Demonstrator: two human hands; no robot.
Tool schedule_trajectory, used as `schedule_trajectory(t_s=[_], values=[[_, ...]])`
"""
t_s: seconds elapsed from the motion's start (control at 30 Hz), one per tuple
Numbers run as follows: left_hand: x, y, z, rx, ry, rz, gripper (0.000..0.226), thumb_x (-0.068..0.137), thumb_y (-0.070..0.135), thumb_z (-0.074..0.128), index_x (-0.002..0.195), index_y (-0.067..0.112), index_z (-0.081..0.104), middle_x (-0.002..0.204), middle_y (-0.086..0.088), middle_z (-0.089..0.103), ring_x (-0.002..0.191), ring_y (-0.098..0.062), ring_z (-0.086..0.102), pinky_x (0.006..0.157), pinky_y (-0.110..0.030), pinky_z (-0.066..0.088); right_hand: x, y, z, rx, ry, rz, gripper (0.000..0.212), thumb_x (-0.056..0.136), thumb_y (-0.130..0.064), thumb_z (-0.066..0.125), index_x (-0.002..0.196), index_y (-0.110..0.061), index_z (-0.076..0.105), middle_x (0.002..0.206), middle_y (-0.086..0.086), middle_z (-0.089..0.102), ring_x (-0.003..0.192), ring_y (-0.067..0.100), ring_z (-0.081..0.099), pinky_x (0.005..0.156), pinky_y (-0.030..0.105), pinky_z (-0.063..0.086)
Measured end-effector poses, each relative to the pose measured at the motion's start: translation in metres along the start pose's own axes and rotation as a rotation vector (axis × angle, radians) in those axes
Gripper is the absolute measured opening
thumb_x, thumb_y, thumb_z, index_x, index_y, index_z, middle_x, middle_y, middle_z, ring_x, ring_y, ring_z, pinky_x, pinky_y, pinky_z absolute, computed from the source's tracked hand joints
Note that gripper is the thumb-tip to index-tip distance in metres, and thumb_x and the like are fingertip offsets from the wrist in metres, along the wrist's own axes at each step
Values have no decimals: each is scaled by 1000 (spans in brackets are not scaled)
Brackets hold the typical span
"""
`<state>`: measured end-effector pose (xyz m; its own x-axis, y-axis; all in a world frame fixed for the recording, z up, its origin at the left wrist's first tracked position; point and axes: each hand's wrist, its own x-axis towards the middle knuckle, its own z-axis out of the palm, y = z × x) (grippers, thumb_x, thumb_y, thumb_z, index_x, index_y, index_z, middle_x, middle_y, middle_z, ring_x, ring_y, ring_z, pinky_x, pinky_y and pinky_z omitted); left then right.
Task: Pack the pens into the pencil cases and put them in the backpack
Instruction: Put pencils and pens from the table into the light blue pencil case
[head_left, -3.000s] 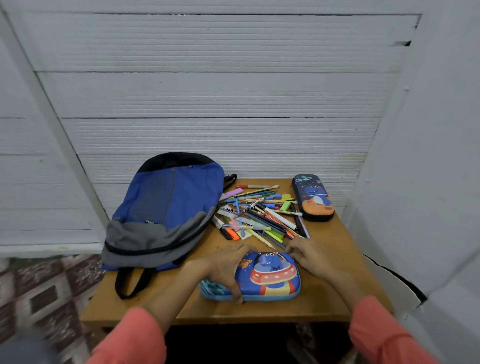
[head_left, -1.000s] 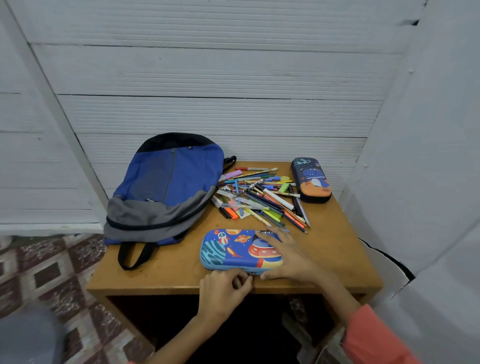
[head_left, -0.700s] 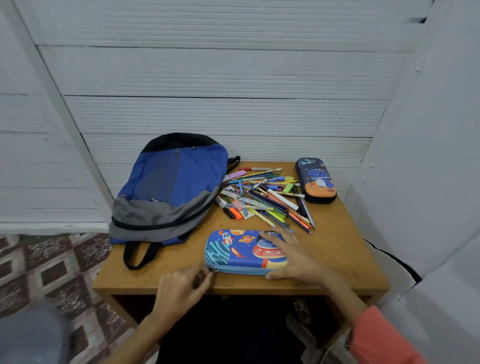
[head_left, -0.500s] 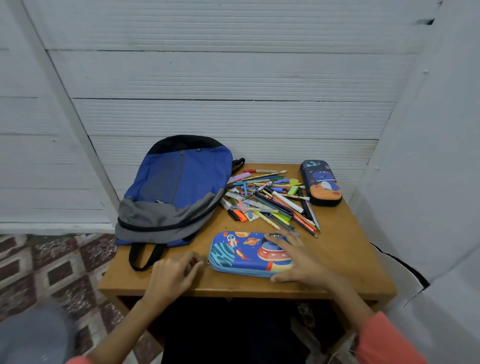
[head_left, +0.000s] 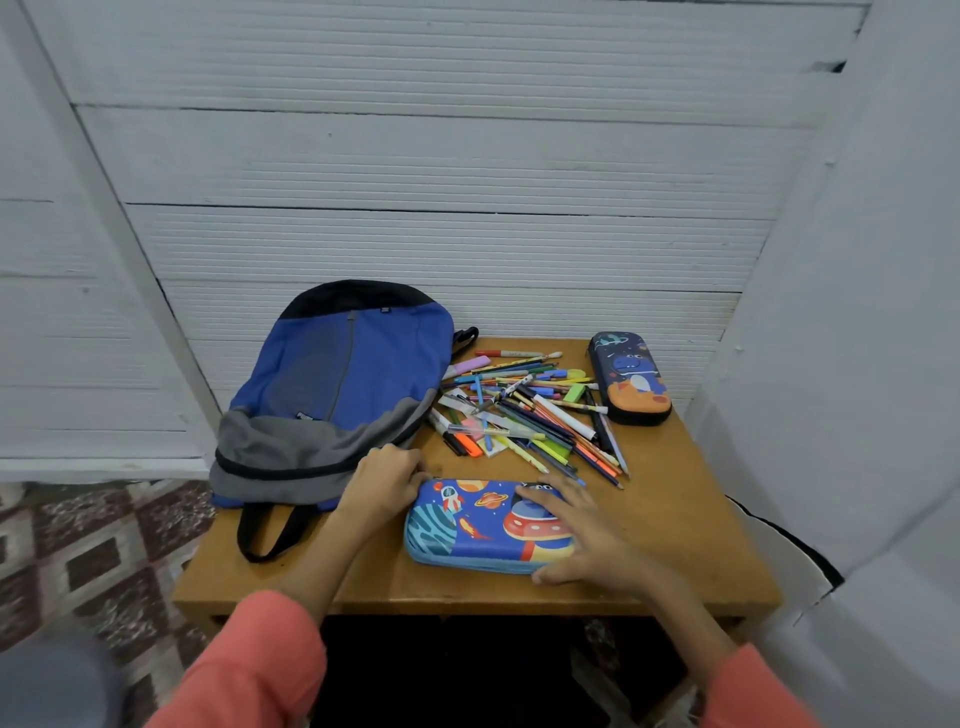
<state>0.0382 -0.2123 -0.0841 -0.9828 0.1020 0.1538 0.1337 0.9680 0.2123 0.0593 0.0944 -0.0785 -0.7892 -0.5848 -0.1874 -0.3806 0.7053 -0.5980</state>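
- Pens (head_left: 524, 410): loose pile mixed with pencils and markers, far middle of the table (head_left: 675, 525), lying crisscross.
- Pile sits between the backpack (head_left: 337, 384) and the dark pencil case (head_left: 631, 376); its left end touches the backpack.
- Near the front edge: blue pencil case (head_left: 467, 525), space print, lying flat just in front of the pens, lid down, zip line along the near side.
- At that case's far left corner: left hand (head_left: 384, 480), fingers curled in against the corner. Cannot tell whether it pinches the zip pull or only touches; fingertips are hidden.
- On the case's right half: right hand (head_left: 576, 540), released, fingers spread flat on the lid, thumb at the near edge, pressing down.
- The dark pencil case is at the far right corner, flat, closed, just beside the pile.
- The backpack is blue and grey with a black top, lying flat at far left and hanging past the table's left edge, with a black strap loop toward the front.
- Coral sleeves on both arms.
- White panelled wall (head_left: 441, 156) behind; patterned floor tiles (head_left: 93, 551) at left.
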Motion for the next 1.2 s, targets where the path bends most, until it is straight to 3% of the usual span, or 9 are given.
schedule_trajectory(t_s=[0.27,0.4,0.47,0.6,0.73,0.83,0.97,1.13,1.2], values=[[15,13,-26,136,-199,23,19,93,35,60,106,24,67,111,2,69,98,-17,63,78,-32,51,0,-2,-6,-10,-30,8,96,66,-63,76,143,-58,19,154,-26,3,145,9,3,116,43,27],[7,39,-40,80,-168,127,52,91,60,51,134,31,51,132,7,51,120,-14,51,86,-31,46,1,-5,-16,10,-60,15,97,64,-62,79,142,-59,21,153,-24,9,142,7,9,115,38,28],[0,55,-46,-133,-346,284,77,79,75,54,142,32,43,139,6,44,129,-14,40,99,-30,38,2,-9,-24,30,-56,-6,95,64,-58,81,143,-54,27,152,-18,19,139,6,18,113,32,30],[-5,74,-49,-81,-586,469,94,83,57,67,155,28,13,154,1,27,134,-18,31,104,-25,26,0,-21,-44,177,-37,-25,77,69,-41,85,133,-45,42,131,-21,43,117,-3,46,89,10,41],[2,69,-62,-239,-576,257,78,83,59,46,153,29,24,152,-4,38,130,-22,41,104,-32,33,1,-20,-46,430,379,-19,65,70,-47,78,129,-36,53,124,-21,48,114,-6,49,89,12,43],[4,53,-71,-475,-627,54,66,82,59,47,142,31,43,140,1,51,119,-17,52,105,-38,40,2,1,-34,452,626,194,53,77,-42,76,123,-28,53,111,-9,54,106,11,56,90,33,49],[-9,39,-73,-975,-710,-166,48,89,44,54,127,17,60,121,-8,68,107,-28,65,101,-45,48,0,17,-5,500,386,453,40,84,-34,73,113,-18,50,73,3,63,51,18,58,43,28,45],[-39,27,-63,-1368,-635,-495,45,89,38,59,121,7,64,119,-20,67,106,-36,64,100,-47,48,12,26,19,486,398,378,31,88,-16,67,116,-15,53,61,12,69,44,26,60,48,38,53],[-55,25,-51,-1461,-554,-579,43,86,34,60,119,6,65,117,-20,68,103,-34,65,98,-45,50,17,29,15,419,410,353,34,90,-9,63,124,-13,55,56,7,66,39,19,57,45,34,50]])
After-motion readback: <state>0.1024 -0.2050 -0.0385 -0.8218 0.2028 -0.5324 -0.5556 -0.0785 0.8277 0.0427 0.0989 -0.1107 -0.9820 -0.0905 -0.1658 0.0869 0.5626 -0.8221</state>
